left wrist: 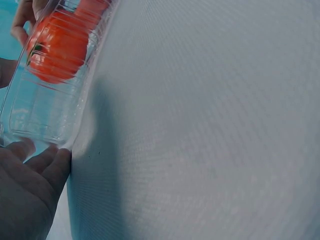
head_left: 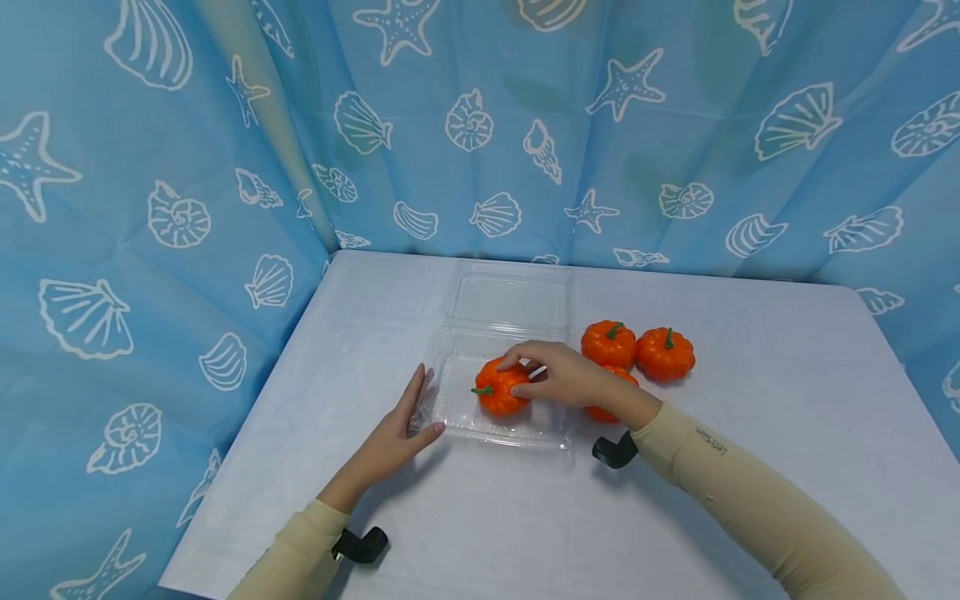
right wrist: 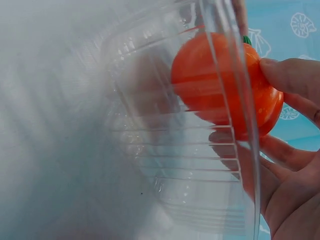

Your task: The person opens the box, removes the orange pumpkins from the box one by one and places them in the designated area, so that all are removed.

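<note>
A small orange pumpkin with a green stem (head_left: 498, 392) is inside the base of a clear plastic clamshell box (head_left: 457, 429). My right hand (head_left: 558, 372) grips this pumpkin from its right side, thumb and fingers on its skin. In the right wrist view, the pumpkin (right wrist: 220, 82) shows partly through the transparent wall. My left hand (head_left: 397, 437) touches the left side of the box, its fingers extended and thumb spread. The left wrist view has the fingertips of the left hand (left wrist: 30, 185) right at the end wall.
The box's lid (head_left: 510, 302) lies folded back behind the base. Right of the box sit more pumpkins, one at the back (head_left: 606, 342), one farther right (head_left: 665, 354), and one partly hidden under my right forearm (head_left: 622, 375). A blue shell-patterned curtain (head_left: 465, 183) borders the white table (head_left: 712, 500).
</note>
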{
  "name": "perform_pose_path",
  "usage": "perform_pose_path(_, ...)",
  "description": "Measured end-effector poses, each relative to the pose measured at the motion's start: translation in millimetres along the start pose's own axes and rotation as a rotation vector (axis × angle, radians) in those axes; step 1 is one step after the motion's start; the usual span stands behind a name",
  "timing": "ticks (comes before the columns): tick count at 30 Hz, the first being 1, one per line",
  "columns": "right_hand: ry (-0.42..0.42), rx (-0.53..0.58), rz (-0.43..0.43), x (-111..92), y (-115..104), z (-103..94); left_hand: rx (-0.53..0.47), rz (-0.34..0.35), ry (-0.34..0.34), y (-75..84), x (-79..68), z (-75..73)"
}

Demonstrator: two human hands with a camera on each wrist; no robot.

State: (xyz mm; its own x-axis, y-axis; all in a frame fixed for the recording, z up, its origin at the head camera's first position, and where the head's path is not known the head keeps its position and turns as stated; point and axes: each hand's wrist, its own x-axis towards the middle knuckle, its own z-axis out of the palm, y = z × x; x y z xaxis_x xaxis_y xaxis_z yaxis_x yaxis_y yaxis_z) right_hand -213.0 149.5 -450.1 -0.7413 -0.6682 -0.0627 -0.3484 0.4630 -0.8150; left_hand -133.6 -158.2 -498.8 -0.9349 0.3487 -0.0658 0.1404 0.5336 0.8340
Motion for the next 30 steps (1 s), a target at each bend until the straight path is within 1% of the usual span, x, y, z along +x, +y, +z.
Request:
perform_pose_path(7,0.034,-0.011,0.025,-7.4,0.4,-3.4,0.004,-0.001,0.003,0.3,0.1,0.2)
perform_pose_path(11,0.062,0.003,0.032,-12.5,0.9,-6.4,0.006,0.003,0.005,0.0,0.2,0.5)
perform_pose_path(15,0.087,0.013,0.032,-18.2,1.6,-9.9,0.006,0.009,0.007,-0.3,0.3,0.8)
perform_pose_path(22,0.122,0.007,0.058,-29.4,2.9,-17.9,-0.003,0.014,0.010,-0.2,0.1,0.6)
perform_pose_path(30,0.204,-0.024,0.050,-45.1,4.9,-28.1,0.005,0.013,0.010,0.3,-0.2,0.5)
